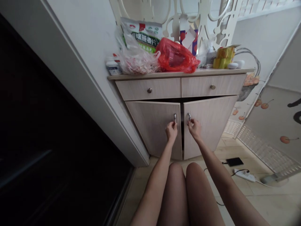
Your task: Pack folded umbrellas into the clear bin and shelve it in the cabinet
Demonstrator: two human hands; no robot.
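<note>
The left hand [171, 131] was closed in a pinch on the metal handle [175, 118] of the left cabinet door [151, 128]. The right hand [194, 129] likewise gripped the right door's handle [189, 116]. Both doors stood slightly parted, below the drawers [148, 89] of the wood-grain cabinet [178, 74].

"Any way in?"

"Only the narrow dark slit between the cabinet doors [152, 128], right between the left hand [171, 131] and right hand [194, 129]."

"What blocks it?"

"The doors themselves; the knees [176, 175] sit close below them."
</note>
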